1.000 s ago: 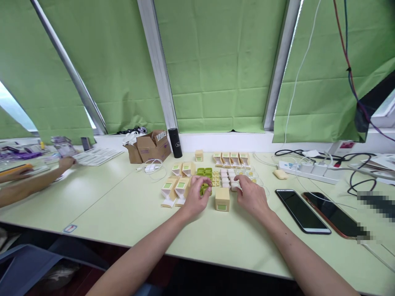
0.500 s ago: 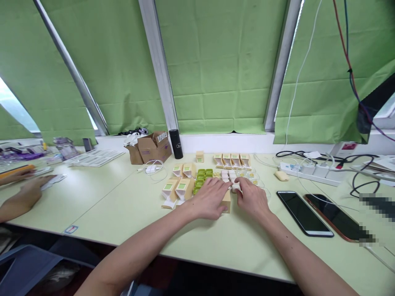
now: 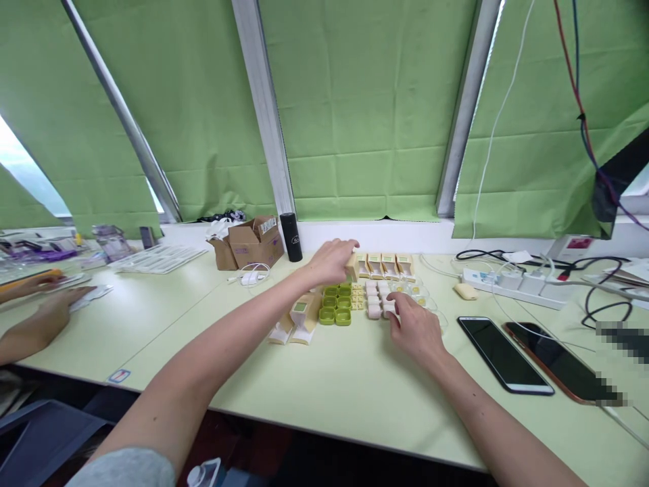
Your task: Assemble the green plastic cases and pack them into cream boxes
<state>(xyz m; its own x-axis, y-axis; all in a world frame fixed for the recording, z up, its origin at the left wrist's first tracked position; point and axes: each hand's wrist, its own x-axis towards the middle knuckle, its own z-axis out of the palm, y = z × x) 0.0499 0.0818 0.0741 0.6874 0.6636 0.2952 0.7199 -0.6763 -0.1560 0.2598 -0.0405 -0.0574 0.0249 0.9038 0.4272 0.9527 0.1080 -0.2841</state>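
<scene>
My left hand reaches to the back of the layout, fingers closed on a small tan cardboard box. Its bottom sits close to the table beside a row of similar open boxes. My right hand is low at the front end of the small whitish blocks, thumb and index finger curled about the nearest one. Between the hands lie green square cups and small pale-yellow pieces. Tan boxes with green labels stand left of the cups, partly hidden by my left forearm.
Clear round pieces with yellow centres lie beyond my right hand. Two phones and a power strip are to the right. At the back stand a brown carton and a black bottle. Another person's hands work at far left.
My left hand has lifted the tan box from the front and carried it to the back, near the row of boxes. My right hand stays by the white blocks.
</scene>
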